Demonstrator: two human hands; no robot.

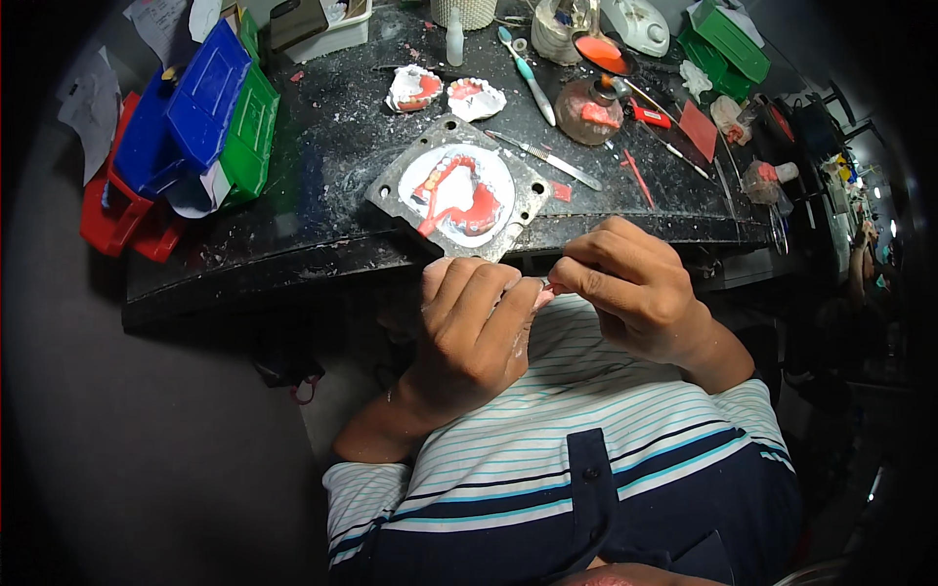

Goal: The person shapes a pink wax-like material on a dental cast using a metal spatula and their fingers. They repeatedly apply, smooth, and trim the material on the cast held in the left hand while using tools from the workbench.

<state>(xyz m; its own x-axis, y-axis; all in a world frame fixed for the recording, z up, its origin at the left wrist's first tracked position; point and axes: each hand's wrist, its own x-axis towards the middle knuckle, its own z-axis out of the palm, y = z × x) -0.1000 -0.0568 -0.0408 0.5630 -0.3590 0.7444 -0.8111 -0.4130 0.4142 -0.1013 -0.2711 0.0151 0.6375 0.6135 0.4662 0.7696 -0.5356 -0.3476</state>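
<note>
My left hand (pixel 477 317) is closed, its fingers curled in front of the table's near edge. Between it and my right hand (pixel 633 283) shows a small pink wax-like piece (pixel 544 297), largely hidden by the fingers. The thumb and forefinger of the right hand pinch its right end. Just beyond both hands, a square metal flask (pixel 391 190) lies at the edge, with corner holes and white plaster (pixel 503 186) inside. Set in the plaster is a red wax denture form (pixel 479 212) with a row of teeth.
Behind the flask lie two plaster dental casts (pixel 414 88), a metal wax knife (pixel 547 159), a teal toothbrush (pixel 528 78) and a glass burner (pixel 586 115). A pink wax sheet (pixel 698 130) is at right. Blue (pixel 207 98), green and red plastic bins stand at left.
</note>
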